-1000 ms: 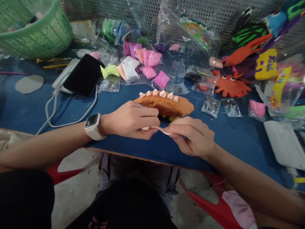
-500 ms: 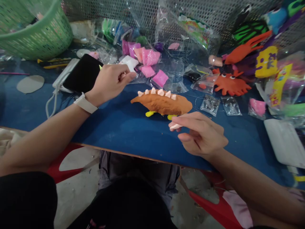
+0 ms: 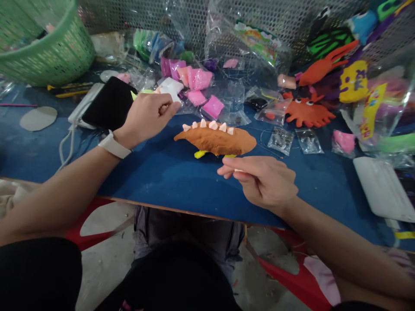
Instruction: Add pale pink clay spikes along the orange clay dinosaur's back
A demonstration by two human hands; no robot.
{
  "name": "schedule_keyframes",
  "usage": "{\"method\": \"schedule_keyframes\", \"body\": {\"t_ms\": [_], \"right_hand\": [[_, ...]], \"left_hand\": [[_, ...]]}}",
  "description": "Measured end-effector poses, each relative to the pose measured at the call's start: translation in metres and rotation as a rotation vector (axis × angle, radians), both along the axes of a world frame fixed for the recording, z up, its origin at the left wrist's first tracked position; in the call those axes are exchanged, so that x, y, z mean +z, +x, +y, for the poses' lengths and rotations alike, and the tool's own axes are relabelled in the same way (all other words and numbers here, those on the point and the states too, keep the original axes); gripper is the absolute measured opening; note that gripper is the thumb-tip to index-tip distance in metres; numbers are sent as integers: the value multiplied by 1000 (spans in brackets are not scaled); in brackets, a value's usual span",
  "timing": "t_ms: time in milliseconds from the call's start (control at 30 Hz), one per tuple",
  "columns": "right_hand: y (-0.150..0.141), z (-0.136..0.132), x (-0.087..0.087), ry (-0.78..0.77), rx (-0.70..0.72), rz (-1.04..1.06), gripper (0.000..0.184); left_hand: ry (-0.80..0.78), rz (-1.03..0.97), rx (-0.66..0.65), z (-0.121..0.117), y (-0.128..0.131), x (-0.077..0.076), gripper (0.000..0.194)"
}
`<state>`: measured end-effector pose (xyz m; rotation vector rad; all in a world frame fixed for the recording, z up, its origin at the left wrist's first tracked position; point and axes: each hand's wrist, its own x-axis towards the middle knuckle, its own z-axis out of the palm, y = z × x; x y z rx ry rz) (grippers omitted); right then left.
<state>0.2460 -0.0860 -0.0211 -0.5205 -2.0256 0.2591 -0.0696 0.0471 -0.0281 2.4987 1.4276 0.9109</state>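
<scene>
On the blue table, a brown clay dinosaur-like figure (image 3: 217,140) lies lengthwise, with a row of pale pink spikes (image 3: 213,125) along its back and yellow feet (image 3: 200,154) underneath. My right hand (image 3: 267,179) is just in front of its right end, fingers and thumb pinched on a small piece of pale pink clay (image 3: 239,170), mostly covered. To the figure's upper left, my left hand (image 3: 149,113) is closed, its curled fingers against a white clay packet (image 3: 170,87). Its fingertips are hidden, so what they grip cannot be made out.
Pink clay packets (image 3: 214,107) and clear bags lie behind the figure. An orange clay crab (image 3: 308,113) is at right, a black tablet-like device (image 3: 108,103) by my left wrist. A green basket (image 3: 61,56) stands at back left, a white flat object (image 3: 382,188) at far right.
My right hand has turned and closed its thumb in, so less of the pale clay piece shows. The left hand remains by the white packet. The whole view has shifted slightly.
</scene>
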Motion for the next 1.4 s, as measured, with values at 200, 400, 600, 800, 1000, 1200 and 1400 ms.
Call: {"method": "schedule_keyframes", "body": {"t_ms": [200,400,600,800,1000,1200,1400], "right_hand": [[2,-3,5,-207,-94,-115,10],[1,2,-6,-210,-51,-26,15],[-3,9,-6,-327,-19,81,24],[-8,10,-14,-443,17,238,24],[-8,5,-12,-513,57,251,26],[-8,4,-12,-562,155,238,19],[-6,7,-10,-431,88,142,15]], "left_hand": [[87,68,45,1,3,-8,29],[137,112,216,3,-8,-13,55],[397,7,-61,-40,16,19,28],[592,57,-480,-97,61,38,28],[578,-5,-589,-89,68,9,27],[491,-93,-659,-86,54,3,28],[433,-118,-709,-88,55,12,13]]}}
